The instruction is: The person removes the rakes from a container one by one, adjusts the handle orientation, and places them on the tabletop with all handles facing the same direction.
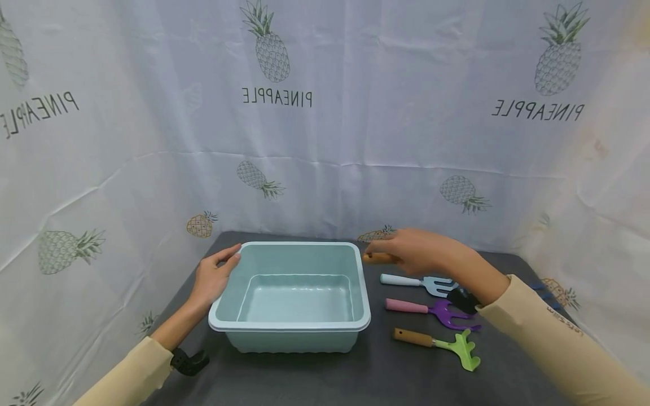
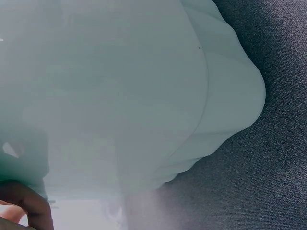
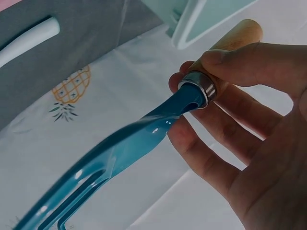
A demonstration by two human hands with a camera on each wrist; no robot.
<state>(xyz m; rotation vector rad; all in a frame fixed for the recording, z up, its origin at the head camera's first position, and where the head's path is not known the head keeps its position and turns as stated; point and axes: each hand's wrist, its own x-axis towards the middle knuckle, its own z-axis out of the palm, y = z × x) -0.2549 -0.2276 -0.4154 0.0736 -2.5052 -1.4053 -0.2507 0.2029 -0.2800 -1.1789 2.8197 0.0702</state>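
Observation:
A pale green plastic basin (image 1: 291,341) stands upright on the dark table. My left hand (image 1: 212,277) grips its left rim near the far corner, thumb and forefinger at the edge; the left wrist view shows mostly the outer wall. Beyond the basin's right side, my right hand (image 1: 418,251) holds a blue garden hand fork (image 3: 124,139) up off the table. Thumb and fingers pinch its wooden handle (image 3: 240,38) close to the metal collar (image 3: 204,86). In the head view the forearm hides much of the fork, with blue prongs (image 1: 547,294) showing past the sleeve.
Right of the basin lie a light blue hand fork (image 1: 401,280), a purple fork with a pink handle (image 1: 406,305) and a green rake with a wooden handle (image 1: 413,337), handles toward the basin. A pineapple-print curtain (image 1: 325,129) encloses the table (image 1: 304,378) at the back and sides.

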